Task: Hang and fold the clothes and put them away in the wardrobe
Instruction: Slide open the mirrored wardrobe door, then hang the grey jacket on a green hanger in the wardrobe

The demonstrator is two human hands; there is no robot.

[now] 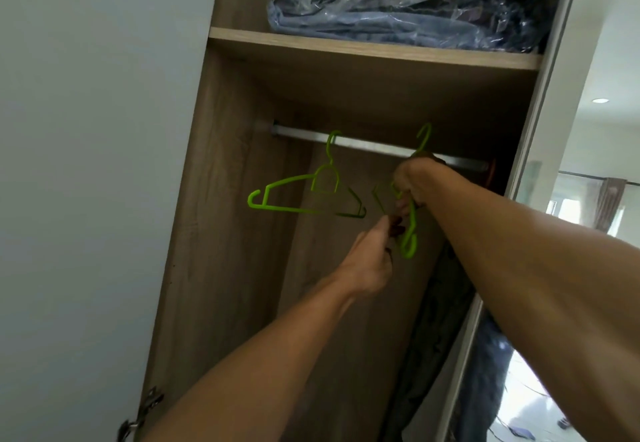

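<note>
A green hanger (411, 225) is held tilted at the wardrobe rail (374, 146), its neck clasped in the curled right grip (412, 182). Whether the left grip (370, 261) pinches it cannot be told. The hook should be lifted clear without snagging the neighbouring hanger (294, 209).

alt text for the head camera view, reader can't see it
Inside an open wardrobe, the right hand grips a tilted green hanger by the metal rail, the left hand reaching to it. A second green hanger hangs on the rail.
</note>
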